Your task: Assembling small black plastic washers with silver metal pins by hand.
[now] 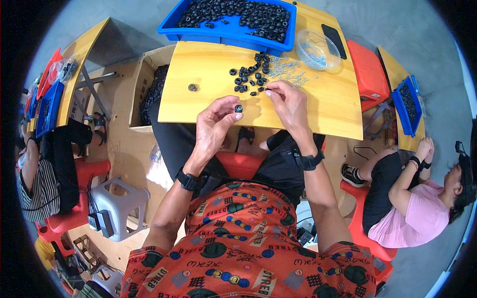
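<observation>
From my end, L hand (216, 118) has thumb & fingers pinched on a blk part (238, 109) over the yellow table (198, 64), nr its front edge. R hand (289, 103) fingertips almost meet by loose blk pcs (258, 76); can't tell if gripping one. Blue tray (223, 37) beyond.

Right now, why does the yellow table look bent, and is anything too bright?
In the head view, the fisheye lens curves the yellow table; in the head view too, a patch beside the left leg glares nearly white, and the tiny clear pieces are hard to make out.
</observation>
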Demonstrator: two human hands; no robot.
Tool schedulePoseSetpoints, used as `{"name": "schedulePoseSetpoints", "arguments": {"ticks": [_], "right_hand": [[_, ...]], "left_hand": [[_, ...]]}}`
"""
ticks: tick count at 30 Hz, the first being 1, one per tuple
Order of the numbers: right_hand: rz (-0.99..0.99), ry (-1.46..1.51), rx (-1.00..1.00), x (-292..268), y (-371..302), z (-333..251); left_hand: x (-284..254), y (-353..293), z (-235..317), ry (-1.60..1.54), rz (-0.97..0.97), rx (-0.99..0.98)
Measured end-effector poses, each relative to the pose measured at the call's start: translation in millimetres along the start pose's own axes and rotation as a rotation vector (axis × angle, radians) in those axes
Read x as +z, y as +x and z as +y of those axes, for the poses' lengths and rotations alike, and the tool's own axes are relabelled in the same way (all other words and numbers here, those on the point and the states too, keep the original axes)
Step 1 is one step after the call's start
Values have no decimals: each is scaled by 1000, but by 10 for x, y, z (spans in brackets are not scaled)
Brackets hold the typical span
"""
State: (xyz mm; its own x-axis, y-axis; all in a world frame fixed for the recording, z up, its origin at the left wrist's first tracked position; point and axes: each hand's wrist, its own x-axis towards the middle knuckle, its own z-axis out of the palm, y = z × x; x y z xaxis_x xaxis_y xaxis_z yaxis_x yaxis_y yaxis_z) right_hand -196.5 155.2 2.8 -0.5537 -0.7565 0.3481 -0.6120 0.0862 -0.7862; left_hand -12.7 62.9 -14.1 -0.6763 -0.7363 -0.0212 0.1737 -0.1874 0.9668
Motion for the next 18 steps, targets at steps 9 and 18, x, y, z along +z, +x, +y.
{"name": "schedulePoseSetpoints", "arguments": {"ticks": [9, 18], "right_hand": [[-207, 632, 302, -34, -301, -379], [-236, 803, 392, -44, -367, -374]], "left_hand": [[63, -84, 89, -35, -68, 37], [102, -117, 132, -92, -46, -67]]}}
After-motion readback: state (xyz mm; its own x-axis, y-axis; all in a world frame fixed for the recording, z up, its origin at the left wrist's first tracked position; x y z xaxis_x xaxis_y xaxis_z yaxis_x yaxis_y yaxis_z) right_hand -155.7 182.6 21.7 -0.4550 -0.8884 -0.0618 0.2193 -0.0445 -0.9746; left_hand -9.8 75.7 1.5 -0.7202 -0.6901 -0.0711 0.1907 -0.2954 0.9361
